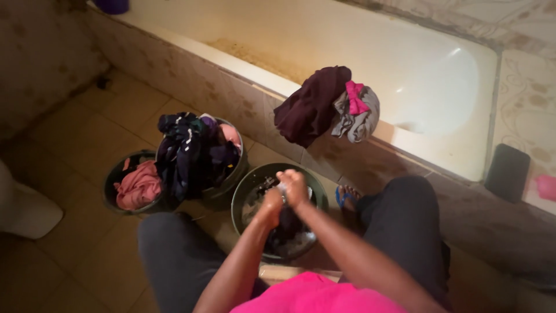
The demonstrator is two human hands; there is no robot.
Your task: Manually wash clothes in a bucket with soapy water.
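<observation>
Fingers of both hands closed together on a dark wet garment (288,223), which I log as hanging into the green wash basin (246,191) between my knees; right hand (294,186) clamped over the top of the cloth, left hand (271,204) touching it just below. Item two: grey bucket (229,182) beside the basin, heaped with dark clothes (188,150), by my reading not yet washed. Item three: smaller bucket (113,185) further left, holding a pink cloth (138,186). Item four: maroon garment (310,104), grey garment (362,119) and bright pink piece (355,97) draped on the bathtub rim (255,72), which I judge finished. Progress, as I estimate it: a few pieces done, one in hand, the larger share left
</observation>
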